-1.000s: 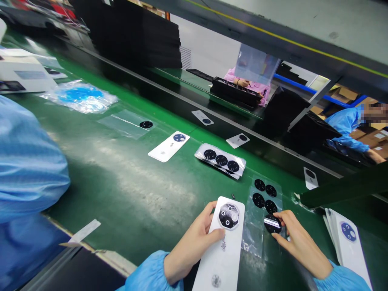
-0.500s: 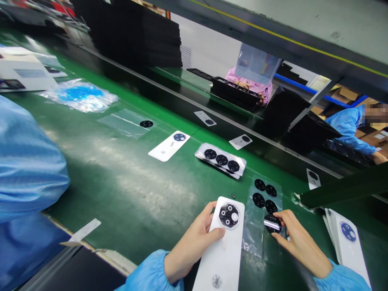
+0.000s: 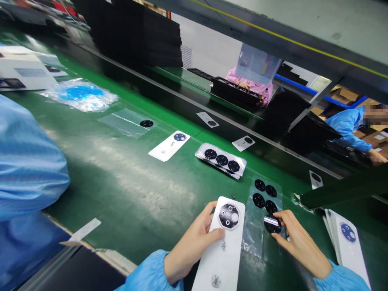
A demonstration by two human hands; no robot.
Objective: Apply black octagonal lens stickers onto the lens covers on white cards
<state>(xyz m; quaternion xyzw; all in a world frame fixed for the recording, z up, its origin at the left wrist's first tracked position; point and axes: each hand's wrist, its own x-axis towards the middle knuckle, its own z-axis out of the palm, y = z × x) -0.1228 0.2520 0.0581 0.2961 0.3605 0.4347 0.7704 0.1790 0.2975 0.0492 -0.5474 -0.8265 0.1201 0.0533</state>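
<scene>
My left hand holds a white phone back cover, thumb on its face below the round camera area. A dark disc with rings sits in that area, at the cover's upper end. Between thumb and fingertips of my right hand is a glossy black round camera lens cover, a bright reflection crossing it. It is at the lower right of a clear plastic sheet, where several similar black discs lie. A tiny dark piece rests just beyond the phone back cover.
A stack of sheets with three black discs lies ahead, beside another white cover. Stacked covers stand at right, near a green post. Small covers lie on the dark belt. A blue sleeve fills the left.
The covers on the dark belt have shifted slightly to the right. The phone back cover in my left hand has tilted slightly, and the reflection on the lens cover has changed. Both hands stay nearly still.
</scene>
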